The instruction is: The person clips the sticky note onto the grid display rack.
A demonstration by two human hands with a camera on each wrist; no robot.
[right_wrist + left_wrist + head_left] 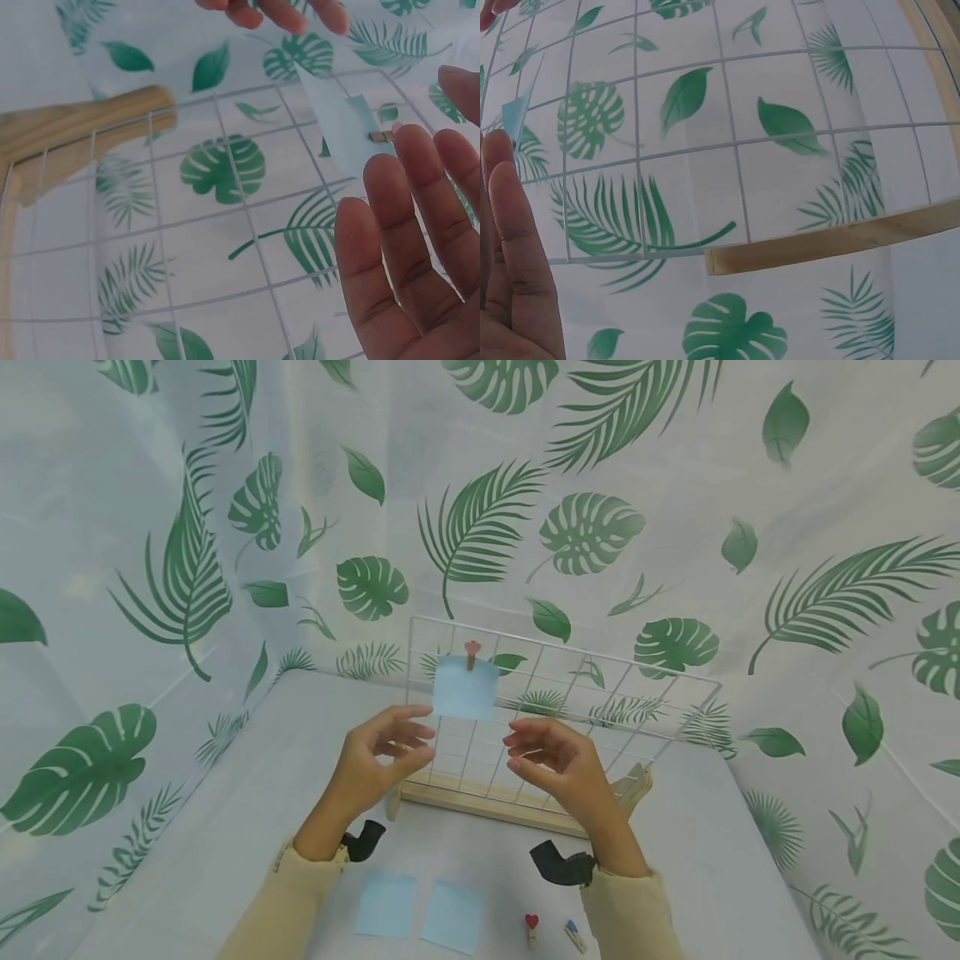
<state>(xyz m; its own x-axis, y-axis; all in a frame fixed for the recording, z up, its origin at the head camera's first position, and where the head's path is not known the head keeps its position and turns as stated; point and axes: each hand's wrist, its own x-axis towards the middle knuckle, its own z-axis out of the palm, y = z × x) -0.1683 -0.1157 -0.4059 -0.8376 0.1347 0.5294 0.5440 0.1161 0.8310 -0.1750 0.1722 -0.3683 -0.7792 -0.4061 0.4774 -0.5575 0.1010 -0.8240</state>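
Note:
A light-blue paper square (465,687) hangs near the top left of a white wire grid (517,760), held by a wooden clothespin (471,660) with a pink heart. My left hand (384,752) hovers just left of and below the paper, fingers loosely bent, holding nothing. On the other side my right hand (555,756) is raised in front of the grid, also holding nothing. In the right wrist view the paper (337,127) tilts away from the wires behind relaxed fingers (390,217).
The grid stands in a wooden base (487,808) on a white table (262,793). Nearer lie two blue paper squares (386,906) (453,917), a clothespin with a red heart (532,928) and another with a blue top (575,935). Leaf-patterned sheeting (480,460) surrounds the table.

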